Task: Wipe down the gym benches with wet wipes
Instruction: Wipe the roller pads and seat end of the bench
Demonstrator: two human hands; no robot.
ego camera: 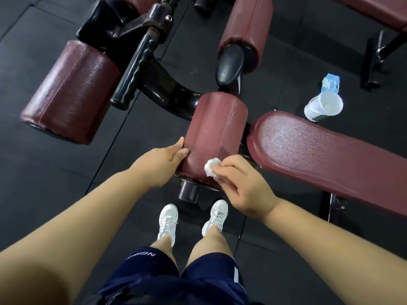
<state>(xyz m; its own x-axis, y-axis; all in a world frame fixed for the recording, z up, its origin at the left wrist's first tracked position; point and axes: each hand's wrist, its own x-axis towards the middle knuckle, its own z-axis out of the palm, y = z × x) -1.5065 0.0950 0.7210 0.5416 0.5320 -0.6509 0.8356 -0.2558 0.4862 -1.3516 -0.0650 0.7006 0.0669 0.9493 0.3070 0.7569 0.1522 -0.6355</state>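
A maroon roller pad (217, 128) of the gym bench stands in front of me at the centre. My left hand (164, 160) holds its left edge, with the thumb on the pad's face. My right hand (239, 183) pinches a crumpled white wet wipe (212, 167) and presses it against the pad's lower right part. The long maroon bench seat (319, 157) runs off to the right of the pad and looks glossy.
More maroon roller pads lie at the left (70, 91) and top centre (246, 29) on a black steel frame (154, 78). A white wipes canister (322, 105) and a blue pack (331, 82) sit on the black rubber floor. My white shoes (191, 219) stand below the pad.
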